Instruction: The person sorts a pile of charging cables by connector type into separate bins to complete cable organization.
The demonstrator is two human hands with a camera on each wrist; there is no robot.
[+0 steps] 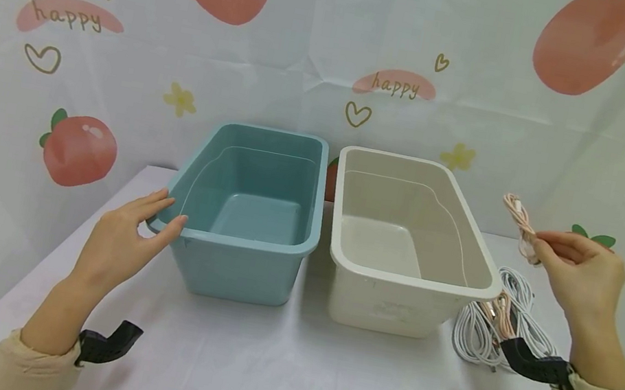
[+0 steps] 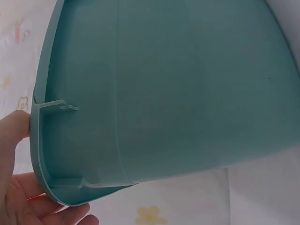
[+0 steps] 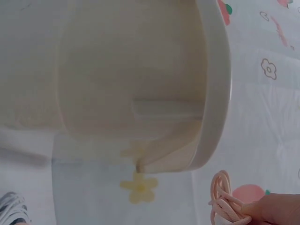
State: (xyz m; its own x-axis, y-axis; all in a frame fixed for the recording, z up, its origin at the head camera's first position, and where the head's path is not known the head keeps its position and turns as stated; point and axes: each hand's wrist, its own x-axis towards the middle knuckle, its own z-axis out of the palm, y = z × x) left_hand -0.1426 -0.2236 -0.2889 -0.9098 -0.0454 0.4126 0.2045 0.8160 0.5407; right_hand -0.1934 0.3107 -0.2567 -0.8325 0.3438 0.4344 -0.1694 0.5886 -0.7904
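Note:
My left hand [image 1: 118,244] holds the front-left corner of a teal plastic bin [image 1: 243,270], its thumb at the front rim and its fingers along the left side. In the left wrist view those fingers [image 2: 40,201] are partly hidden behind the rim. On the far right, my right hand [image 1: 586,278] pinches a coiled pale-pink cable [image 1: 521,221] between thumb and fingers, raised above the table. Below it lies a pile of white cables [image 1: 472,335] with a pink cable [image 1: 505,313] among them. The right wrist view has the held cable [image 3: 225,201] at its bottom edge.
A cream bin [image 1: 393,307] stands right of the teal one, a narrow gap between them, and the cable pile lies close at its right side. Both bins show bare floors. A printed cloth [image 1: 310,27] hangs behind the white table [image 1: 257,366].

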